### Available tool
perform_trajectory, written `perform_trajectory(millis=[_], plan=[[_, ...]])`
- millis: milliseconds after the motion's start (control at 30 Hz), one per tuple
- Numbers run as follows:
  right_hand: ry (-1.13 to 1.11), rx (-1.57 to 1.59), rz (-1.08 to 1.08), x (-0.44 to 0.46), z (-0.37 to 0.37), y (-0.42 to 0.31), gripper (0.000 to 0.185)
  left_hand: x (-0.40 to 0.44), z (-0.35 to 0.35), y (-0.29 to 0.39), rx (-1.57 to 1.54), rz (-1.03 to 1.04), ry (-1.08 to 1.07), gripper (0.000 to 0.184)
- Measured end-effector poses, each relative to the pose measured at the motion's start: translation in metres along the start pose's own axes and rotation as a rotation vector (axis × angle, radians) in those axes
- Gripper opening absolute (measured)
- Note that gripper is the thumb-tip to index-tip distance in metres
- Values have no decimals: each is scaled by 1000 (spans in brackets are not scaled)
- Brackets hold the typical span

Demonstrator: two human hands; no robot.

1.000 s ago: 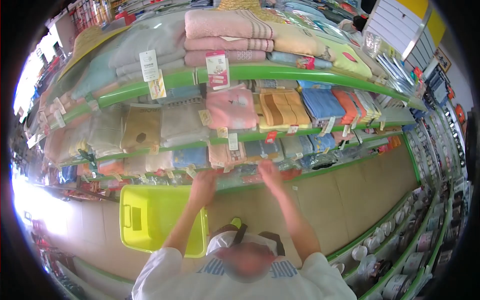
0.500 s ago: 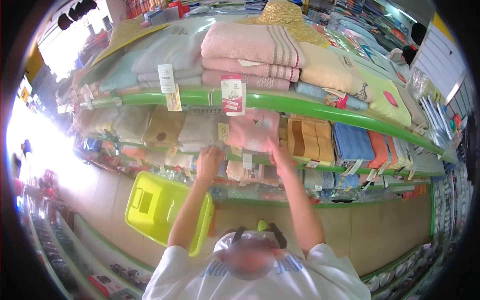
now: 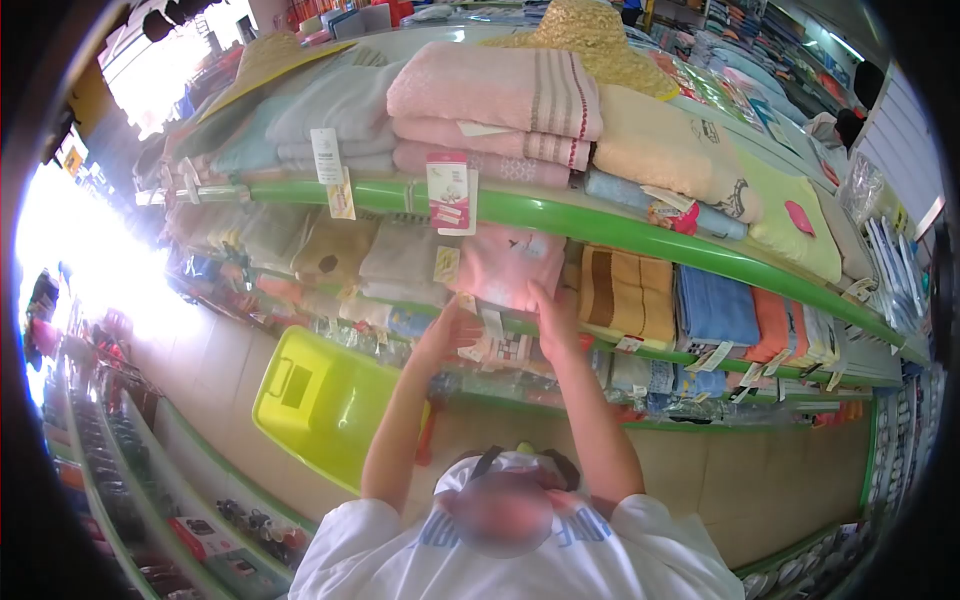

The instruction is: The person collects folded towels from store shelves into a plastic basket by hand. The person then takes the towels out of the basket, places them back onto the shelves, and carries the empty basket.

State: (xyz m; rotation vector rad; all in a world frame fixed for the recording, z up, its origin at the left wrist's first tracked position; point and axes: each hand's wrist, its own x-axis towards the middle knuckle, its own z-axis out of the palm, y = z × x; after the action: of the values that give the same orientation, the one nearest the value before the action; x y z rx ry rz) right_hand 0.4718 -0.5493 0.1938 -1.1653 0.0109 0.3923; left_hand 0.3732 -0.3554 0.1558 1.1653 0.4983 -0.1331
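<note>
A folded pink towel (image 3: 508, 262) with a small dark motif lies on the second shelf, under the green shelf edge. My left hand (image 3: 450, 326) is at its front left corner, fingers curled against the edge beside hanging tags; they look slightly blurred. At the front right corner, my right hand (image 3: 555, 322) grips the towel with bent fingers. A white tag (image 3: 492, 323) hangs between my hands. To the left sits a grey folded towel (image 3: 405, 262); to the right, a brown and orange striped towel (image 3: 627, 290).
A yellow-green basket (image 3: 325, 400) stands on the floor at left. Above, the green shelf edge (image 3: 560, 213) carries stacked pink towels (image 3: 490, 95) and straw hats (image 3: 585, 45). Blue towels (image 3: 715, 305) sit farther right. Another goods rack (image 3: 130, 470) runs along the lower left.
My left hand has moved right and slightly down, to the pink towel's front left corner. My right hand has shifted slightly left and closed on its right corner. The view has turned slightly.
</note>
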Motion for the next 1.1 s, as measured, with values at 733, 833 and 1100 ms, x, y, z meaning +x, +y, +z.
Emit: perform_trajectory(millis=[733, 833, 1100], plan=[[-245, -210, 238, -46, -87, 9, 60, -26, 46, 2, 80, 92, 59, 63], [-267, -147, 170, -48, -81, 18, 62, -41, 53, -13, 206, 227, 196, 66], [-563, -146, 634, -85, -136, 95, 64, -131, 20, -120, 65, 111, 198, 70]])
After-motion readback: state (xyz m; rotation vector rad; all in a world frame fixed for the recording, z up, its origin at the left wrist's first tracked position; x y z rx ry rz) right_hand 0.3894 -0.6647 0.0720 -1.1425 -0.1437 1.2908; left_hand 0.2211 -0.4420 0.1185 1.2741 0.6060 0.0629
